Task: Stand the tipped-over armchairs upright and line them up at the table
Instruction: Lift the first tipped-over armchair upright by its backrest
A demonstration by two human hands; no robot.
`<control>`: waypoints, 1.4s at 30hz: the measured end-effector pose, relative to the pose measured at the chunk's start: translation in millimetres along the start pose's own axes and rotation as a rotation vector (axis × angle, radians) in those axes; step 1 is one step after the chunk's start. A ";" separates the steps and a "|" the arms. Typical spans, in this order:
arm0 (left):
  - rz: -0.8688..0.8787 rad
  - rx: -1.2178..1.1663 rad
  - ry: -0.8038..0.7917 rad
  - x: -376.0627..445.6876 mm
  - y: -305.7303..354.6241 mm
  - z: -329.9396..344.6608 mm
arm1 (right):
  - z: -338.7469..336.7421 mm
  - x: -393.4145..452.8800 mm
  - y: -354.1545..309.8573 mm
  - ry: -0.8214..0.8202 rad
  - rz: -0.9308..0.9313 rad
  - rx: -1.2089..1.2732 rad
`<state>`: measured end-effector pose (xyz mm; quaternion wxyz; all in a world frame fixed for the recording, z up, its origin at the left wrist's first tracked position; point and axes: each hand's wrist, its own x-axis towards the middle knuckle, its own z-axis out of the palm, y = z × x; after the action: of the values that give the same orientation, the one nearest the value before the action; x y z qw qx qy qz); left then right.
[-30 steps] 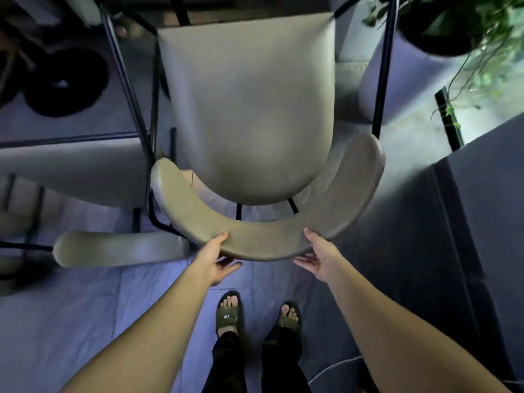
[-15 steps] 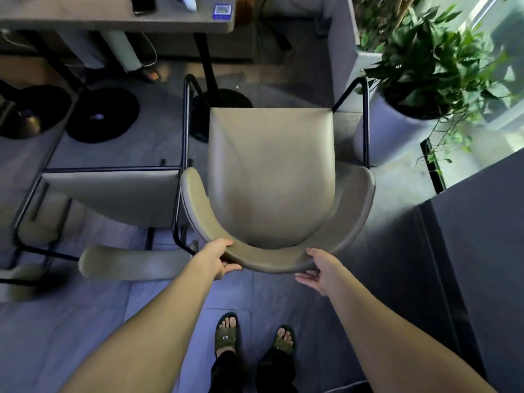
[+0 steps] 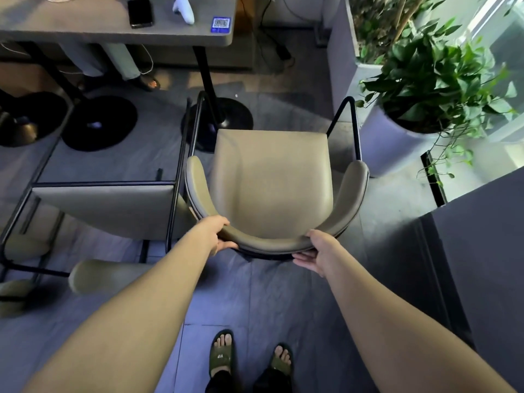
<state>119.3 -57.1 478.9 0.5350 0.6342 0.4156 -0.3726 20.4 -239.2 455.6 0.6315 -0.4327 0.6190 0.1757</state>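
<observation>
A beige armchair (image 3: 272,180) with a black metal frame stands upright in front of me, its seat facing the grey table (image 3: 113,29). My left hand (image 3: 219,235) grips the curved backrest on its left side. My right hand (image 3: 319,251) holds the same backrest on the right, fingers under the rim. A second beige armchair (image 3: 107,205) lies tipped on its side to the left, its backrest (image 3: 102,275) close to the floor near my left forearm.
A black round table base (image 3: 224,117) stands just beyond the chair. A potted plant (image 3: 419,89) is at the right, a dark partition (image 3: 482,251) nearer right. Another person's sandalled foot (image 3: 149,82) shows under the table. A phone (image 3: 139,12) lies on the table.
The armchair has swung up from a tilted pose to stand level on its legs and sits farther from me. Both hands stayed on its backrest.
</observation>
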 end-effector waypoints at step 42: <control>0.214 -0.003 -0.076 -17.1 -20.8 -444.8 | 284.8 -191.2 169.3 -0.297 -0.210 -0.292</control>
<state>106.1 382.0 553.5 0.5880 0.6595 0.3254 -0.3367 38.6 133.7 538.4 0.6610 -0.5510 0.4388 0.2585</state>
